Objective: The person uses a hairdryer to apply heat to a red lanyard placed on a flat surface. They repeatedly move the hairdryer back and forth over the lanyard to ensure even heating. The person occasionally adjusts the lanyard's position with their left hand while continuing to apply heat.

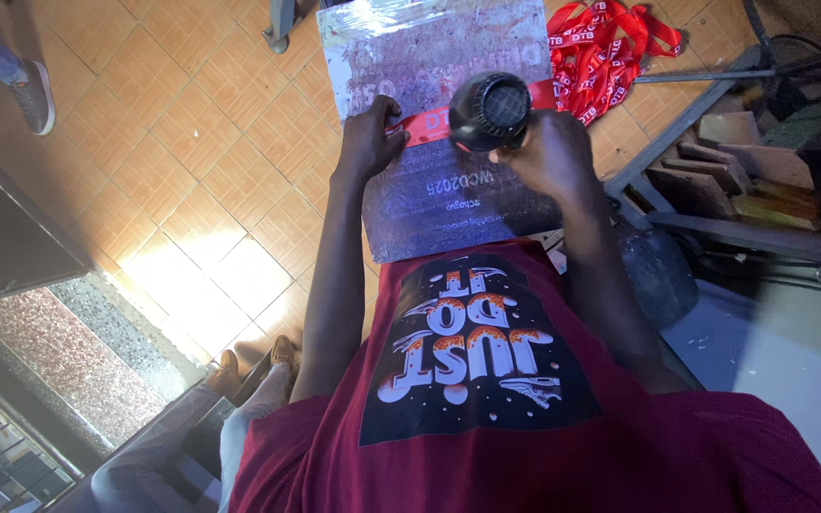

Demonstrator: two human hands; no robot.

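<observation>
With the left hand [370,142] pinning the red ribbon [427,124] flat on the foil-wrapped board [448,204] and the right hand [551,152] clenched on the black dryer [489,111] just above it, lingering heat could scorch ribbon or fingertips.

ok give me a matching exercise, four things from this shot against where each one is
Things:
1. left hand
2. right hand
3. pile of red ribbons
4. shoe

Places:
A. on the tiled floor, far left
B. wrapped around a black hair dryer
C. pressing the red ribbon strip onto the board
D. on the floor beyond the board's right edge

Pairs: 1-C, 2-B, 3-D, 4-A
</observation>
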